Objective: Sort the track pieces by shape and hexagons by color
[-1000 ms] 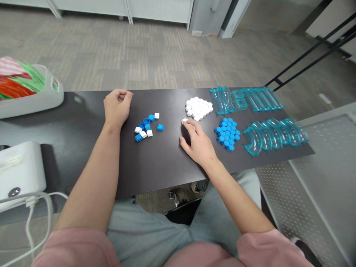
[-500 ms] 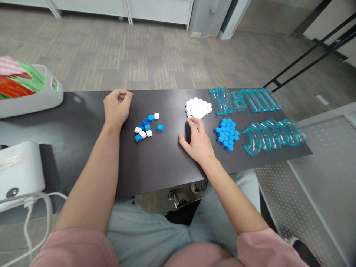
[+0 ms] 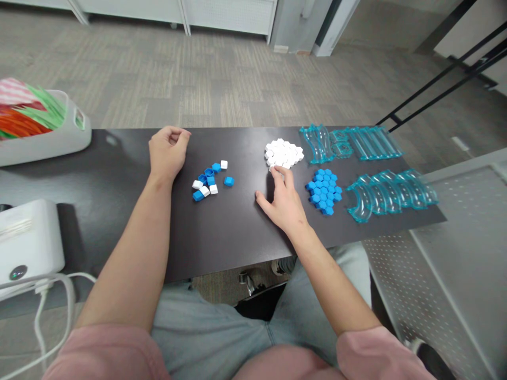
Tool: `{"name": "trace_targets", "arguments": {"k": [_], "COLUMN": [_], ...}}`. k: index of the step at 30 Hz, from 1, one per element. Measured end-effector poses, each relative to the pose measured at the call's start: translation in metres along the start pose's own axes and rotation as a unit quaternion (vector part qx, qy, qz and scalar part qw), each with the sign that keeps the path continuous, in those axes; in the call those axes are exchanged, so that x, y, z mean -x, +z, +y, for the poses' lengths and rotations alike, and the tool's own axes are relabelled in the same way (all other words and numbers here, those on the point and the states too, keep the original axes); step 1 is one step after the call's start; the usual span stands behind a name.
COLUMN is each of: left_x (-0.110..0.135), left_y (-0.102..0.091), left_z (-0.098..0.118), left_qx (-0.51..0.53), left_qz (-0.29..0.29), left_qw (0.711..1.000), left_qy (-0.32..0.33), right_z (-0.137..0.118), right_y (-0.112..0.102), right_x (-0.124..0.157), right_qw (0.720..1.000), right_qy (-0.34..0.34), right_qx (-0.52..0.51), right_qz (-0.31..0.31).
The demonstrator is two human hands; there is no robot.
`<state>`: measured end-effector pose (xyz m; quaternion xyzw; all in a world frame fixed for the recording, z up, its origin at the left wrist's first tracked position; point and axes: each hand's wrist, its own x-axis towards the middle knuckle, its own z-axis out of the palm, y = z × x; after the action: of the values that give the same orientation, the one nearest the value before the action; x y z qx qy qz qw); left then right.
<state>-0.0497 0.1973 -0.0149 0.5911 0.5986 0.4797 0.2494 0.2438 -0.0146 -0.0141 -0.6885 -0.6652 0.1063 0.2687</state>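
Observation:
My right hand (image 3: 283,205) rests over the dark table with its thumb spread away from the fingers. Its index fingertip is at the near edge of a tight cluster of white hexagonal pieces (image 3: 283,153). Just right of that hand lies a similar cluster of blue hexagonal pieces (image 3: 324,192). My left hand (image 3: 168,151) lies near the table's far edge, fingers curled in and nothing visible in them. Between the hands, several loose blue and white pieces lie scattered, some on their sides, among them a lone blue piece (image 3: 228,181) and a white piece (image 3: 224,164).
Clear teal plastic parts, wavy (image 3: 319,143), straight (image 3: 375,142) and curved (image 3: 390,194), lie at the right end of the table (image 3: 225,237). On the left stand a white bin (image 3: 47,140) of coloured strips and a white device (image 3: 29,243) with cables.
My right index fingertip has shifted very slightly to the right along the white cluster's near edge. My left hand and the pieces stay in place.

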Motion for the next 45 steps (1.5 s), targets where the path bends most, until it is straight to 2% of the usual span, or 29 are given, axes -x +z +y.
{"name": "trace_targets", "arguments": {"k": [7, 12, 18, 27, 32, 38, 45], "left_x": [-0.001, -0.001, 0.001, 0.000, 0.004, 0.011, 0.010], "left_y": [0.000, 0.000, 0.000, 0.000, -0.002, -0.006, -0.006], "left_z": [-0.001, -0.001, 0.004, 0.004, 0.013, 0.032, 0.035], "left_qx": [0.004, 0.003, -0.008, -0.006, -0.001, 0.004, 0.001], "left_qz": [-0.003, -0.005, -0.004, -0.004, -0.009, -0.026, -0.019], "left_qw": [1.000, 1.000, 1.000, 1.000, 1.000, 0.998, 0.998], "left_qy": [-0.001, -0.003, -0.008, -0.004, -0.013, -0.051, -0.064], "right_z": [0.000, -0.009, -0.031, -0.049, -0.042, -0.019, 0.000], "right_y": [-0.004, -0.010, -0.004, 0.008, 0.009, 0.002, -0.005], "right_x": [0.002, 0.005, -0.002, -0.022, -0.022, -0.006, 0.010], "right_qw": [1.000, 0.995, 0.980, 0.978, 0.978, 0.965, 0.983], "right_qy": [-0.013, -0.074, -0.154, -0.141, -0.132, -0.141, -0.077], "right_qx": [-0.006, 0.011, 0.005, -0.013, -0.082, -0.163, -0.158], "right_qz": [0.000, -0.068, -0.128, -0.151, -0.141, -0.150, -0.058]}}
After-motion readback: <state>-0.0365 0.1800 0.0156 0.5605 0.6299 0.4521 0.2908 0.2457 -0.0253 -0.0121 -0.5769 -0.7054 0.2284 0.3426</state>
